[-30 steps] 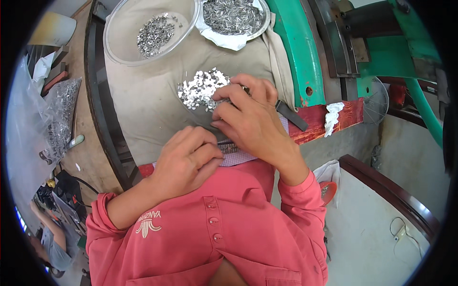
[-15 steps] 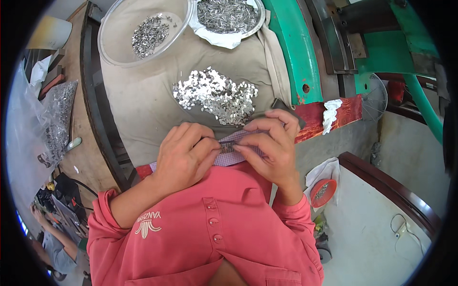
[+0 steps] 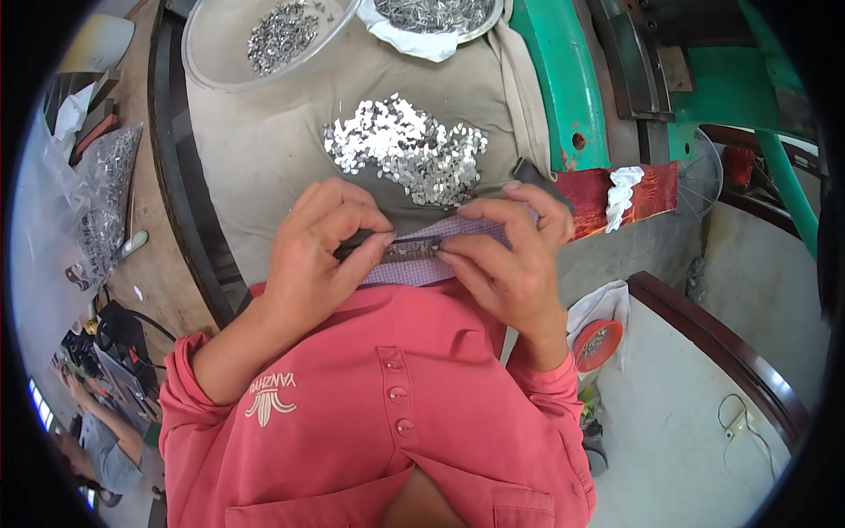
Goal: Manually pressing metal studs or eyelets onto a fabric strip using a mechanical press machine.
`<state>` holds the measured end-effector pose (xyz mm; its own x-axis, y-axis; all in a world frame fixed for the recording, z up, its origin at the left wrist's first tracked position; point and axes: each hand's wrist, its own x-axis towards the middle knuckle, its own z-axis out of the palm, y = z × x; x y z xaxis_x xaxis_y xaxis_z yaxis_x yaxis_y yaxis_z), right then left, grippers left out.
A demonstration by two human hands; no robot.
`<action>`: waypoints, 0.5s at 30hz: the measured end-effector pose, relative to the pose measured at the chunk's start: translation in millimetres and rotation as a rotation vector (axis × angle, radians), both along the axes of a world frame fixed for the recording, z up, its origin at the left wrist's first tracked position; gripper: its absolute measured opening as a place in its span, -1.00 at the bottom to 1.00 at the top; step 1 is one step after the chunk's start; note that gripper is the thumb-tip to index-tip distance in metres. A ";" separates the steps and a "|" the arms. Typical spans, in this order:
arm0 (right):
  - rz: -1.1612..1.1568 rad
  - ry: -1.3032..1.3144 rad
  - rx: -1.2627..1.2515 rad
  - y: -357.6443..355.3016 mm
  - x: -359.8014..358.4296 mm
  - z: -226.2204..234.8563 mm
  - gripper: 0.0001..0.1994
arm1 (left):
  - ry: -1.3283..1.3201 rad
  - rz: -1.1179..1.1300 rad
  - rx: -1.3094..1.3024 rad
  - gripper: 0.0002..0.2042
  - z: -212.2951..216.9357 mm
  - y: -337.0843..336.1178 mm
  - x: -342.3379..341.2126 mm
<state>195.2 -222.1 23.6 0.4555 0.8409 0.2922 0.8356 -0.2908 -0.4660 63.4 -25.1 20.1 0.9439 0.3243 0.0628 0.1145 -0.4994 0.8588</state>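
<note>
Low in front of me, just above a purple checked cloth [image 3: 412,272], lies a narrow dark metal strip [image 3: 408,252] with a row of small notches or pieces along it. My left hand [image 3: 327,251] pinches its left part between thumb and fingers. At the strip's right end, the thumb and forefinger of my right hand [image 3: 521,257] are closed together; whatever sits between the tips is too small to make out. Beyond both hands, a pile of small flat shiny metal pieces [image 3: 407,154] spreads over the greyish-brown cloth [image 3: 255,167].
At the back stand a clear plastic basin [image 3: 195,66] of small metal parts and a metal bowl [image 3: 503,11] of pins. A green machine frame [image 3: 563,88] rises at right. A red bowl [image 3: 619,336] sits lower right. A bag of metal parts [image 3: 110,202] lies left; another person [image 3: 114,440] is lower left.
My hands have drawn farther apart, showing more of the metal strip between them. The cloth, pile and basins sit higher in the picture as the view has tipped down.
</note>
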 end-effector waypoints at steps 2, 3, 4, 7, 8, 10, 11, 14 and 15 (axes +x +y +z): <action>-0.018 0.028 0.028 1.1 -0.9 0.9 -0.85 | 0.039 -0.029 0.001 -0.86 0.8 -0.6 -1.7; -0.001 0.027 0.035 2.4 -1.4 0.7 -0.85 | 0.047 -0.024 -0.003 -0.86 -0.3 -1.6 -1.1; 0.011 0.020 0.020 3.2 -4.7 0.7 -0.83 | 0.021 -0.022 0.001 -0.86 -1.3 -3.2 -0.9; 0.043 -0.006 0.011 12.1 -10.9 -4.4 -0.81 | 0.002 -0.008 0.021 -0.85 -2.6 -3.7 -1.9; 0.046 -0.041 0.005 15.5 -12.0 -5.9 -0.81 | 0.001 0.001 0.018 -0.85 -2.5 -3.0 -2.3; 0.037 -0.094 -0.024 19.2 -11.9 -5.8 -0.80 | 0.005 0.011 0.012 -0.85 -1.7 -1.1 -3.2; 0.048 -0.087 -0.029 19.4 -11.2 -4.3 -0.80 | 0.012 -0.006 0.028 -0.84 -1.0 -0.5 -3.9; 0.053 -0.041 -0.098 14.3 -5.3 3.5 -0.81 | 0.011 -0.037 0.042 -0.83 -1.4 -3.4 -3.3; 0.053 -0.047 -0.093 12.7 -3.8 5.0 -0.80 | 0.002 -0.051 0.044 -0.83 -2.1 -6.1 -2.7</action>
